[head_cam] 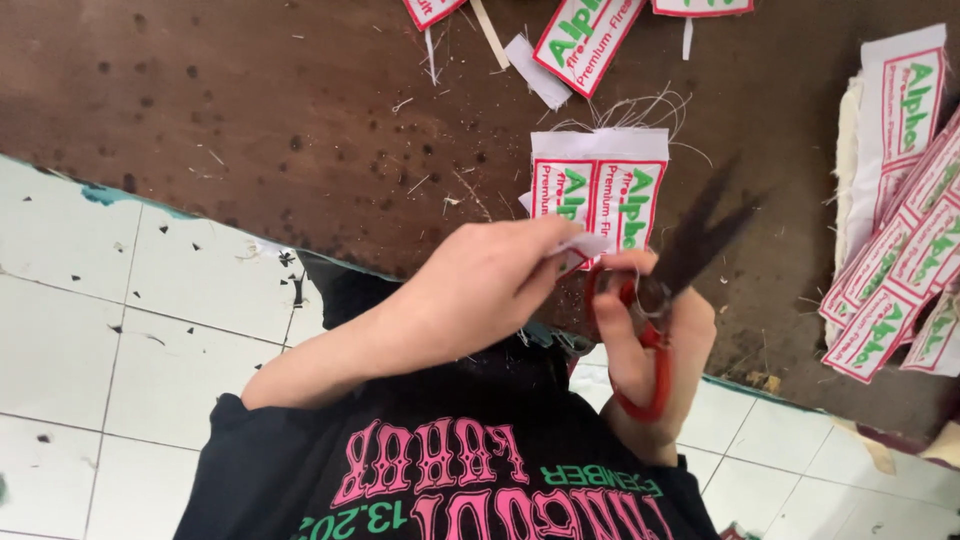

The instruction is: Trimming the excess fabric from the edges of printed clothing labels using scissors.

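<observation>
Left hand [480, 285] pinches label strip [598, 200]; right hand [655, 345] grasps scissors [665, 290], blades seemingly parted, near worktop [250, 110] edge.

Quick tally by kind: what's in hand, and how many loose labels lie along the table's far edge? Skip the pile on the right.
Red-handled scissors: 1, in the right hand
Label strip: 1, pinched by the left hand
Loose labels at the far edge: 3, two cut off by the frame
Total: 5
</observation>
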